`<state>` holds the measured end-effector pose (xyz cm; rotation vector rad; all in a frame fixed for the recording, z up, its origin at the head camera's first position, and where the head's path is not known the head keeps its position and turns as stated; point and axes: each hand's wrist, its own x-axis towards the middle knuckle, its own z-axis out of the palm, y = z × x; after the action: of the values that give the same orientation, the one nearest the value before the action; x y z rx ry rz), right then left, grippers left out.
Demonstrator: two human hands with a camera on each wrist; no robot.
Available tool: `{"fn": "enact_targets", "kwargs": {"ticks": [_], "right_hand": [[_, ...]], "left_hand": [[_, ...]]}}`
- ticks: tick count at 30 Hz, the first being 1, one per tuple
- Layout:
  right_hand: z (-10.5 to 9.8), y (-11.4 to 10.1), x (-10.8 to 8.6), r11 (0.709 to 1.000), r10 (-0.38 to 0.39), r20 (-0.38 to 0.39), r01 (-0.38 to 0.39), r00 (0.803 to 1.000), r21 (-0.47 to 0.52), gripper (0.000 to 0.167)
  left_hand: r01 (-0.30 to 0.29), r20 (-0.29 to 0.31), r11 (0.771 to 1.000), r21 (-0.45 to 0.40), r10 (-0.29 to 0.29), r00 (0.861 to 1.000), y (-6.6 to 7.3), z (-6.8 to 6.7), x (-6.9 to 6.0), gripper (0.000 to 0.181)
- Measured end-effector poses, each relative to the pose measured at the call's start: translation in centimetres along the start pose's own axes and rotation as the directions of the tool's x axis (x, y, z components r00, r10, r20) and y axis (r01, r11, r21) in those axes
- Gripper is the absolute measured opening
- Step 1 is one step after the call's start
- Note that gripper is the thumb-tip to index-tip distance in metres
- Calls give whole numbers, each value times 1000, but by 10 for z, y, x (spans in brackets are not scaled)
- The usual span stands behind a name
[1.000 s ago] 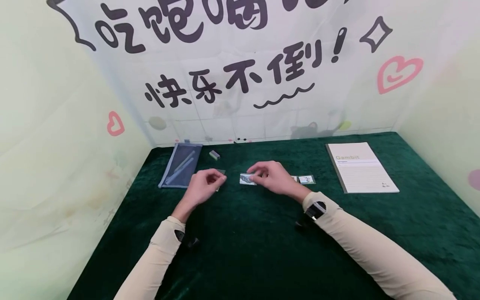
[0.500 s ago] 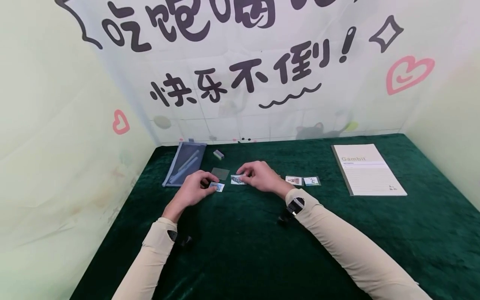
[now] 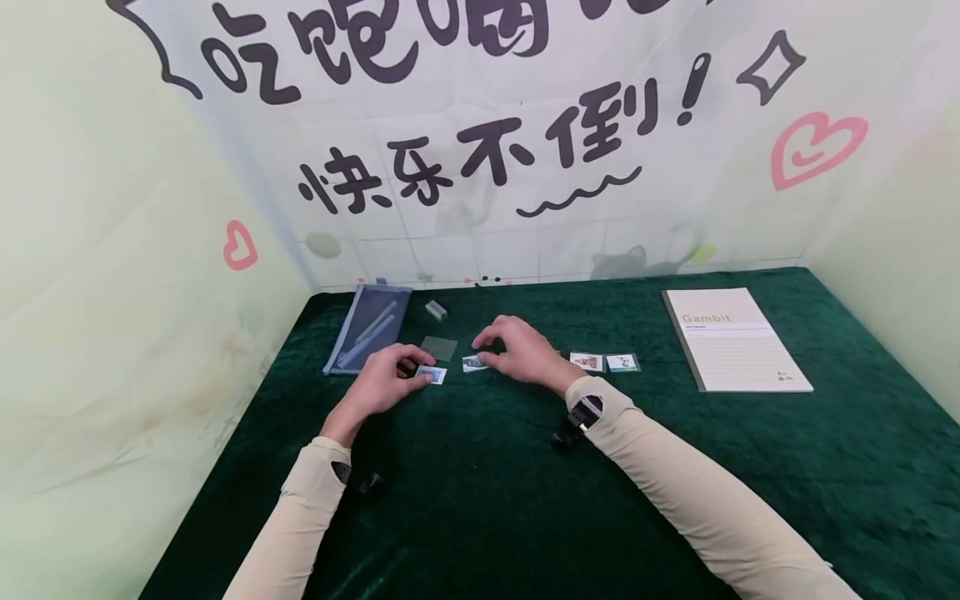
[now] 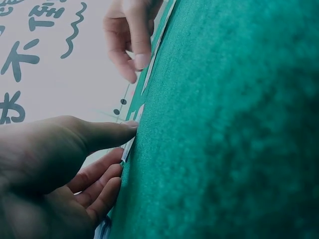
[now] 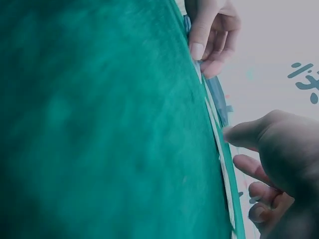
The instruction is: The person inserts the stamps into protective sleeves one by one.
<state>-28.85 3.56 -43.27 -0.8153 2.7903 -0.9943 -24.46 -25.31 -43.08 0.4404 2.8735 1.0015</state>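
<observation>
At the left of a row of small stamp-like picture cards, my left hand [image 3: 384, 375] pinches a blue-and-white card [image 3: 432, 375] by its edges, close to the cloth. In the left wrist view, the thumb is at one end of this card [image 4: 130, 142] and the fingertips at the other. Just behind lies a clear sleeve [image 3: 439, 347]. My right hand [image 3: 521, 350] hovers over a second printed card [image 3: 472, 363], thumb and forefinger apart. In the right wrist view, the right hand's fingers [image 5: 246, 132] show a gap from the row of cards.
Two more picture cards [image 3: 587, 362] lie right of my right hand. A blue mesh pouch [image 3: 367, 329] with pens stands out at back left, beside a small eraser-like block [image 3: 436, 310]. At the right lies a notepad [image 3: 738, 340]. Dark green cloth [image 3: 480, 483] covers the table.
My left hand has lowered, bringing its card into view by the sleeve. My right hand has shifted left; its forefinger has lifted off the second card.
</observation>
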Motion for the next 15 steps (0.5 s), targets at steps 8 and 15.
{"fn": "enact_targets", "kwargs": {"ticks": [8,15], "right_hand": [[11,-14,17,998,-41,-17,42,999,54,27],[28,-31,31,997,69,-4,-69,998,27,36]], "left_hand": [[18,4,999,-33,-18,1000,0,-2,2,25],[51,-24,995,-85,-53,998,1,-5,0,28]]}}
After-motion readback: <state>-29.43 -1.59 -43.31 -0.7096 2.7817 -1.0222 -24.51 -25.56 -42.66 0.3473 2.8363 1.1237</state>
